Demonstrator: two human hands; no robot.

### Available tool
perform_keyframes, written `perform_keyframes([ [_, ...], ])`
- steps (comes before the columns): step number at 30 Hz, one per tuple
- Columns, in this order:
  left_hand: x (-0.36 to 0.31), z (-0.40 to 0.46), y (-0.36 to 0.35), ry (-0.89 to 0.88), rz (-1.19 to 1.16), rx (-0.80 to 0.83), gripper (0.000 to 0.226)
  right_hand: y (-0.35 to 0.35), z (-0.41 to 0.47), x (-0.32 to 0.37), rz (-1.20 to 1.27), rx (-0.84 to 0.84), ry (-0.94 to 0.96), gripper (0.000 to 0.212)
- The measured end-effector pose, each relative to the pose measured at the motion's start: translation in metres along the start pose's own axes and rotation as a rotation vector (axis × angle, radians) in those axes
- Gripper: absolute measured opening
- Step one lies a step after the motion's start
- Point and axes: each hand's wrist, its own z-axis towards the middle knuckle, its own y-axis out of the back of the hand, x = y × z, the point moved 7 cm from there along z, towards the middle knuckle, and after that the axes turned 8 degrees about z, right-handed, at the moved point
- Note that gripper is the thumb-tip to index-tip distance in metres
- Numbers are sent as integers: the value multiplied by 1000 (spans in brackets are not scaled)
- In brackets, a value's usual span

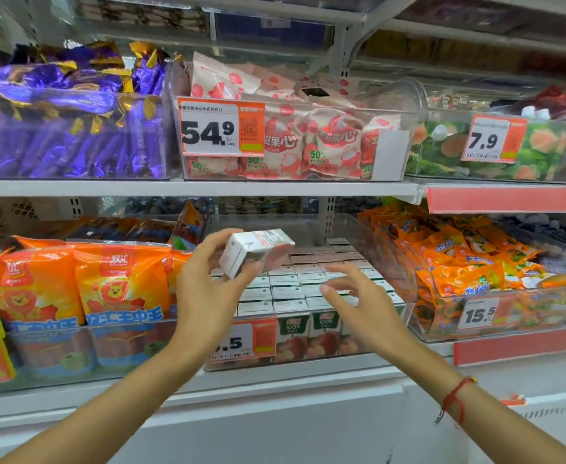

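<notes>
My left hand holds a small white juice carton tilted on its side, thumb on top and fingers beneath, above a clear bin on the lower shelf. Inside that bin stand several rows of matching juice cartons with apple pictures on their fronts. My right hand hovers over the cartons to the right of the held one, fingers spread and holding nothing. A red string bracelet circles my right wrist.
Orange sausage packs fill the bin to the left; orange snack bags fill the one on the right. On the upper shelf sit purple candy, pink lychee jelly packs and green pouches. Price tags hang on the bin fronts.
</notes>
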Motion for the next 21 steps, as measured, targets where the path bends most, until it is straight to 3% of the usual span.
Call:
perform_keyframes([
  [3,26,34,-26,202,-53,-21,42,-4,10,-18,-367,79,73,42],
  [6,53,66,-56,347,35,-55,43,-8,12,-27,-478,142,149,48],
  [8,67,84,-68,391,171,-86,45,-8,12,-31,-516,180,148,56],
  [10,73,102,-79,322,260,-54,49,-7,9,-35,-566,208,138,67],
  [14,81,132,-104,106,470,218,59,-11,4,-38,-610,261,128,77],
  [21,94,169,-114,66,899,682,65,-11,3,-33,-627,249,155,83],
])
